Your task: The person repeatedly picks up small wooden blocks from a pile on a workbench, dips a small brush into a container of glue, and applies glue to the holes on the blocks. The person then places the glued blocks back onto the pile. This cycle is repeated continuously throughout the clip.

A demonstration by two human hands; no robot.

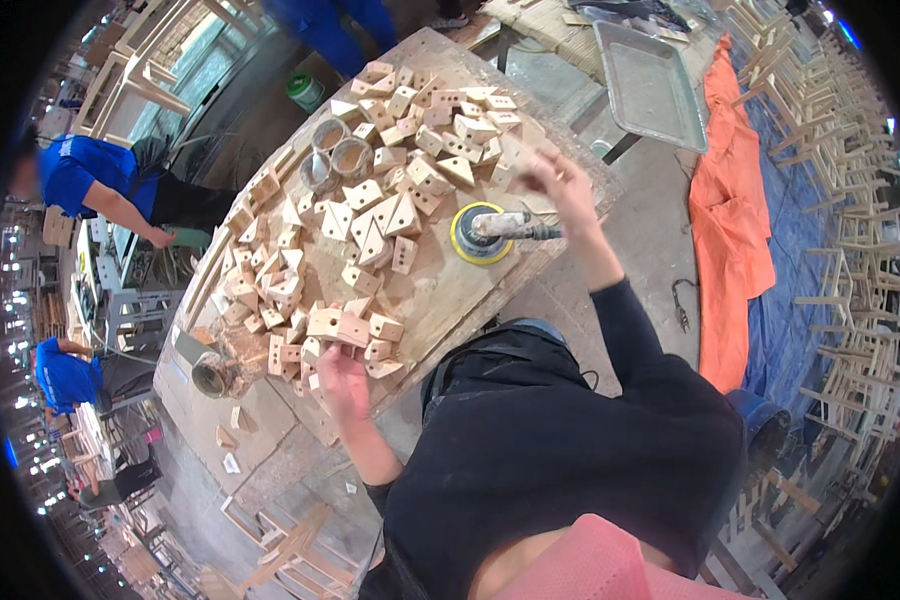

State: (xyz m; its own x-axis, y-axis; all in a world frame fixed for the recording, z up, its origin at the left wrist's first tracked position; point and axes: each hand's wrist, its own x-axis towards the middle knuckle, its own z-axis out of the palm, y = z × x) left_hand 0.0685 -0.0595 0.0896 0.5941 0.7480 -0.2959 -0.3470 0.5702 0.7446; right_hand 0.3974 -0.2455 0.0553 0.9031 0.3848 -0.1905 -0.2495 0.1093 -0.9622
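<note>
My left hand (344,384) is at the near edge of a pile of wooden blocks, its fingers closed on a pale wooden block (352,329). My right hand (562,190) is raised over the right side of the bench, smeared by motion, so whether it holds anything cannot be made out. Just left of that hand, a round sander (483,232) with a yellow-rimmed pad rests on the board. Many corner blocks (370,225), triangular or wedge-shaped with drilled holes, are heaped across the wooden bench top (450,300).
Several open jars (350,157) stand among the blocks, and a tin can (210,376) sits at the left edge. A metal tray (650,85) lies beyond the bench at right. Orange sheeting (727,220) borders stacked wooden frames (835,260). People in blue (95,170) work at left.
</note>
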